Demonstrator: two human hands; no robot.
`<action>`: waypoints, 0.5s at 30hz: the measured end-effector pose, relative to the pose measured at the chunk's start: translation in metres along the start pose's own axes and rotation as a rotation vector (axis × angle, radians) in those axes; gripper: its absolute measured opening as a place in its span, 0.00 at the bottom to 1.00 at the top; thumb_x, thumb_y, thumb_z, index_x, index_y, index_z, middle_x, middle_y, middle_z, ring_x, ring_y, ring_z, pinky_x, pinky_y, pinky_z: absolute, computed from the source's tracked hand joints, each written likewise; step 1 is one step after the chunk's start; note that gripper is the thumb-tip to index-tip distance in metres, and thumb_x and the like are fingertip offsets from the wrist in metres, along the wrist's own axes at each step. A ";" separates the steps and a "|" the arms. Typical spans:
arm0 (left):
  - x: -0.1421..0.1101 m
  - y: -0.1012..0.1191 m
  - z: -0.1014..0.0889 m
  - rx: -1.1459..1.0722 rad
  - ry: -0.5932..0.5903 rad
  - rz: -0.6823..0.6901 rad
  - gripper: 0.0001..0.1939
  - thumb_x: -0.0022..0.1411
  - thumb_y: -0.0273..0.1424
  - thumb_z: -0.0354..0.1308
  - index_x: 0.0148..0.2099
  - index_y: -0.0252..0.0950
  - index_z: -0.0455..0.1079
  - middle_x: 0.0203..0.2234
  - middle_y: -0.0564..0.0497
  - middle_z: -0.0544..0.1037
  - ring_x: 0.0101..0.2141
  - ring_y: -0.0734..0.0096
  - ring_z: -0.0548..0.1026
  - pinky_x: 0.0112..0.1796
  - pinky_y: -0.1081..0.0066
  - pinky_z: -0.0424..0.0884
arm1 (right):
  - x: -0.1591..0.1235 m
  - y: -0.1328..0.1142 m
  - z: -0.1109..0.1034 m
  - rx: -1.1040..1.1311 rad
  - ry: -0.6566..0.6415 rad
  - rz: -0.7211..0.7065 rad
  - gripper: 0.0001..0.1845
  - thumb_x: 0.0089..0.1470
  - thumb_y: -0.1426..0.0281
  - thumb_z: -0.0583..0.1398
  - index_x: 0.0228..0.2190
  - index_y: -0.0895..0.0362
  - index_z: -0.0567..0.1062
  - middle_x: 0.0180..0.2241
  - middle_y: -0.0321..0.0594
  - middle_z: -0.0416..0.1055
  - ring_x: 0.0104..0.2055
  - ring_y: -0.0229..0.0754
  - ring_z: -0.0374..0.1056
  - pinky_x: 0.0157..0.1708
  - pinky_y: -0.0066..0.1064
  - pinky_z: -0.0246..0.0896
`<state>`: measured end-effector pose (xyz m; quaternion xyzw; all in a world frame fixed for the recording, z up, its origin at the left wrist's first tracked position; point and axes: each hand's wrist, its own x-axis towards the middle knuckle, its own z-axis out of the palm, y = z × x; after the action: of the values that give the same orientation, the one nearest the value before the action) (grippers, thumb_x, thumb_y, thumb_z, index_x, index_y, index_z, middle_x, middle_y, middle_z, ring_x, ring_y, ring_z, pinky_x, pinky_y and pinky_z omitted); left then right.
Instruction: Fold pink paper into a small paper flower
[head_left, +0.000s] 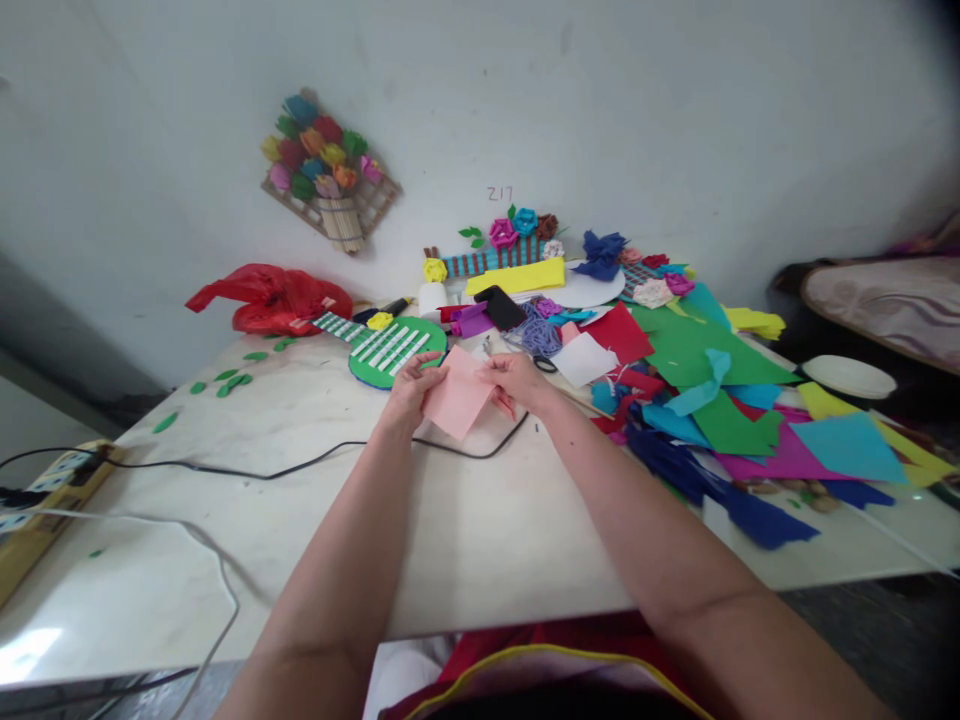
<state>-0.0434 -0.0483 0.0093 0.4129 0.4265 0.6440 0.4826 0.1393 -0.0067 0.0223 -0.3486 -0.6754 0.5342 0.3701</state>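
Observation:
A pink square of paper (459, 395) is held up above the table, turned so that one corner points down. My left hand (415, 388) pinches its left edge between thumb and fingers. At its right edge my right hand (516, 378) grips it, with more pink paper showing below those fingers. Just behind my left hand lies a green guitar-shaped craft piece (397, 350) with white strips and a yellow paper flower (380, 320). Black-handled scissors (545, 365) rest right of my right hand, beside a white paper piece (587, 360).
Coloured paper sheets (720, 350) heap on the right. A red plastic bag (277, 298) and green paper leaves (226, 376) lie left. A black cable (270, 475) crosses the table from a power strip (56, 490). A dark phone (500, 308) and purple yarn (540, 332) sit behind my hands.

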 end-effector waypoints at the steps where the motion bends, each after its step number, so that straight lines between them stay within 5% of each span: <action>1: 0.001 0.000 -0.001 0.012 0.013 0.012 0.27 0.36 0.34 0.69 0.42 0.36 0.67 0.21 0.57 0.74 0.22 0.75 0.71 0.27 0.74 0.66 | -0.001 -0.001 0.000 0.008 -0.010 0.025 0.14 0.40 0.60 0.62 0.19 0.57 0.68 0.10 0.29 0.57 0.11 0.32 0.51 0.11 0.24 0.43; 15: 0.001 -0.002 0.003 0.035 0.038 -0.031 0.18 0.36 0.35 0.69 0.29 0.33 0.70 0.20 0.54 0.75 0.21 0.76 0.70 0.24 0.75 0.65 | 0.002 0.001 -0.006 0.002 0.040 -0.043 0.20 0.36 0.55 0.63 0.18 0.59 0.68 0.12 0.29 0.56 0.14 0.31 0.52 0.13 0.24 0.46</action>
<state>-0.0407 -0.0470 0.0086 0.4024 0.4530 0.6365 0.4772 0.1433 -0.0017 0.0221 -0.3444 -0.6746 0.5197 0.3952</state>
